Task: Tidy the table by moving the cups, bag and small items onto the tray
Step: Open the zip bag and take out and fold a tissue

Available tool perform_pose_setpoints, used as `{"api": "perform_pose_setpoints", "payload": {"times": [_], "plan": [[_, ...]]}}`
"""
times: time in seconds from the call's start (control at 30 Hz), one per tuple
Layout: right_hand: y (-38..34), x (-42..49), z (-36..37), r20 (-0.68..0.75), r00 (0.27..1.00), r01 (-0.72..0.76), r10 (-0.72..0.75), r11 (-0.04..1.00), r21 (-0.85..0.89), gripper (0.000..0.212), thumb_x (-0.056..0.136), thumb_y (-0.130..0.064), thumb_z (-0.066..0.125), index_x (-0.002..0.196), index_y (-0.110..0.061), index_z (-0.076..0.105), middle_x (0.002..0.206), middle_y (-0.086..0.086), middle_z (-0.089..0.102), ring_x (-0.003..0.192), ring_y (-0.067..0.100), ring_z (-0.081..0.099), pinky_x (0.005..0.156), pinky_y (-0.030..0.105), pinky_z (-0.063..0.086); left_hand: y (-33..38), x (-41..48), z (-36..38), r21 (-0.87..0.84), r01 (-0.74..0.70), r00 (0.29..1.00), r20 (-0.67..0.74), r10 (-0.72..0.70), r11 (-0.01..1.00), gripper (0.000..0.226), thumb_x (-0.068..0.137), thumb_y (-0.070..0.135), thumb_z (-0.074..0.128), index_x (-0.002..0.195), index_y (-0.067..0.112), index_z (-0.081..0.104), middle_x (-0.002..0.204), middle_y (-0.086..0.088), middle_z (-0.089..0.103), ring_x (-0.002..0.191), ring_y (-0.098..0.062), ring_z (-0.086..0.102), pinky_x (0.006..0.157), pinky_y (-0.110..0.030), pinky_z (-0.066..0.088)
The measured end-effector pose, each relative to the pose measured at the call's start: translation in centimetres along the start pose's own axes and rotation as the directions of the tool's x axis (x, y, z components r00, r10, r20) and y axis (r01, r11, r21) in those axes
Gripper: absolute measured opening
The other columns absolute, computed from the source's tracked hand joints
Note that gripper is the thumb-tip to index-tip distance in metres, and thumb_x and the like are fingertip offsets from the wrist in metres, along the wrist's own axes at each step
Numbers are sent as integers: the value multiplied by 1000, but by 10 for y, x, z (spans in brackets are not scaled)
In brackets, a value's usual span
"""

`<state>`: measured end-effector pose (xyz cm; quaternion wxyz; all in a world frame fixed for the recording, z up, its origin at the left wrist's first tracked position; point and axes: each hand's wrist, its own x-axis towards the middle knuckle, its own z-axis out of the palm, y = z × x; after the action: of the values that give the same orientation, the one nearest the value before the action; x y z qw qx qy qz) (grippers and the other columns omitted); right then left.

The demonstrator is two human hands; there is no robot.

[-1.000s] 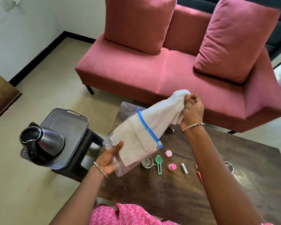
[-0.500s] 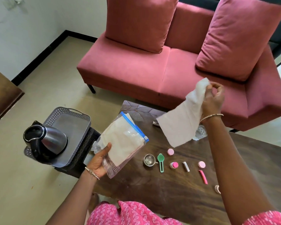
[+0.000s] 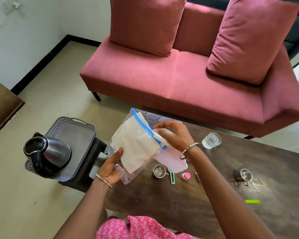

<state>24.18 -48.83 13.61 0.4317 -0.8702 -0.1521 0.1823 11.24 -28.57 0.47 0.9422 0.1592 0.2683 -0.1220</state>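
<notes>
My left hand (image 3: 110, 167) grips the lower end of a clear zip bag (image 3: 136, 149) with a blue seal, filled with folded white cloth, held above the table's left end. At the bag's blue mouth my right hand (image 3: 174, 135) pinches a white cloth (image 3: 171, 163) that hangs down under my wrist. The grey perforated tray (image 3: 72, 133) rests on a dark stool to the left and carries a steel kettle (image 3: 48, 152). On the dark wooden table (image 3: 214, 195) lie a small steel cup (image 3: 159, 170), a green scoop (image 3: 172, 177), a pink-capped bottle (image 3: 186, 175), a second steel cup (image 3: 243, 175) and a clear glass (image 3: 211, 140).
A pink sofa (image 3: 179, 80) with two cushions stands right behind the table. A small metal tube (image 3: 197, 176) and a bright green strip (image 3: 252, 201) also lie on the table. A brown piece of furniture (image 3: 2, 106) juts in at the left edge.
My right hand pulled a white cloth up out of the bag and away to the right, then came back down to the bag's mouth with it. The left hand kept hold of the bag.
</notes>
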Motion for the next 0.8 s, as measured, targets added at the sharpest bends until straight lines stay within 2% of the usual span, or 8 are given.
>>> {"api": "perform_pose_setpoints", "payload": {"times": [0.13, 0.23, 0.37, 0.47, 0.57, 0.67, 0.73, 0.8], "plan": [[-6, 5, -6, 17, 998, 54, -54, 998, 17, 17, 81, -18, 74, 97, -25, 75, 99, -9, 74, 96, 7, 66, 93, 30, 49, -3, -1, 6, 18, 6, 1000, 11, -6, 1000, 38, 92, 20, 48, 124, 11, 65, 133, -16, 61, 125, -34, 56, 99, -55, 48], [-5, 7, -5, 84, 996, 19, -16, 999, -34, 17, 86, -19, 71, 99, -26, 79, 105, -8, 74, 102, 11, 66, 96, 33, 51, -4, 0, 8, 25, -8, 1000, 5, 8, 1000, 45, 89, 17, 51, 134, 11, 56, 135, -16, 59, 127, -35, 54, 98, -55, 49], [0, 9, -7, 217, 975, -58, 55, 998, 10, 16, 87, -25, 70, 99, -31, 79, 103, -16, 75, 96, 2, 66, 91, 24, 50, -5, 0, 12, 60, -26, 1000, 16, 25, 998, 44, 89, 14, 53, 132, 11, 57, 133, -17, 60, 124, -34, 56, 94, -53, 52], [-2, 8, -10, 362, 930, -81, 65, 996, 28, 19, 89, -23, 66, 97, -35, 79, 88, -27, 73, 79, -10, 64, 79, 13, 47, -3, 0, 13, 121, -29, 1000, 3, 29, 992, 44, 86, 10, 58, 130, 9, 58, 128, -18, 63, 115, -33, 63, 86, -48, 55], [-4, 9, -7, 476, 878, -6, 38, 998, -68, 29, 87, -13, 60, 98, -32, 79, 82, -15, 75, 66, -5, 58, 66, 9, 43, 0, 0, 19, 240, -19, 999, -37, 29, 971, 56, 69, 11, 81, 123, 9, 65, 122, -17, 67, 109, -32, 66, 82, -46, 57], [-1, 10, -5, 475, 879, -5, 38, 997, -71, 35, 82, -8, 56, 97, -30, 79, 82, -3, 72, 64, 5, 51, 62, 18, 43, 3, 2, 25, 294, -24, 998, -55, 42, 956, 69, 57, 13, 91, 121, 7, 66, 120, -17, 68, 108, -31, 67, 80, -44, 58], [0, 8, -10, 422, 906, -60, 39, 997, 38, 29, 82, -14, 60, 94, -32, 80, 80, -12, 70, 65, 2, 55, 65, 17, 45, 4, 4, 27, 267, -49, 995, -68, 70, 962, 65, 65, 11, 83, 127, 6, 62, 122, -18, 67, 110, -32, 66, 81, -46, 57], [4, 5, -18, 366, 929, -118, 48, 978, 171, 18, 83, -24, 68, 95, -30, 79, 87, -5, 76, 74, 5, 64, 73, 24, 51, 6, 7, 24, 216, -62, 994, -71, 79, 974, 57, 74, 11, 76, 129, 7, 60, 126, -19, 65, 114, -34, 64, 83, -49, 56]]}}
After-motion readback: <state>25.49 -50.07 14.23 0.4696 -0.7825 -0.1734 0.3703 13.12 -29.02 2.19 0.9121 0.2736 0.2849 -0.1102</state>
